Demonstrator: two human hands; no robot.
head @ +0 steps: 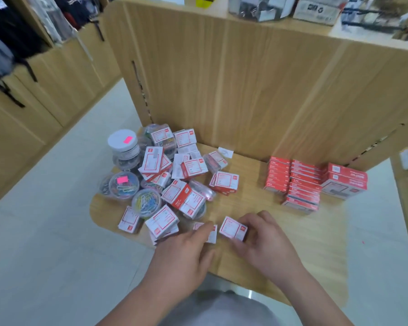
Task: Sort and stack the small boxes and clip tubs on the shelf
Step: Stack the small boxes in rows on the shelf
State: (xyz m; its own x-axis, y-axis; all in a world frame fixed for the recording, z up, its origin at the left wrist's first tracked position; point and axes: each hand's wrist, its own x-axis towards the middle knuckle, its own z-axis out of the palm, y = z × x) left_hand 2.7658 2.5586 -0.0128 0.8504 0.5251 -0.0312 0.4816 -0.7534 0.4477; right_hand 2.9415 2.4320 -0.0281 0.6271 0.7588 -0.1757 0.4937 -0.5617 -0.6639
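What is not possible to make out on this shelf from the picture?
Head view:
Print on the white box the right hand holds: too small, blurred.
Second box: mostly hidden by left hand fingers; grip unclear.
Clear tubs at the pile's back: boxes partly cover them.
Upper shelf goods: cut by top edge.

The floor is pale and shiny. A light wooden shelf has a tall wooden back wall with a slotted strip. A higher shelf sits on top. On the left stand low wooden cupboards, and dark bags hang above them
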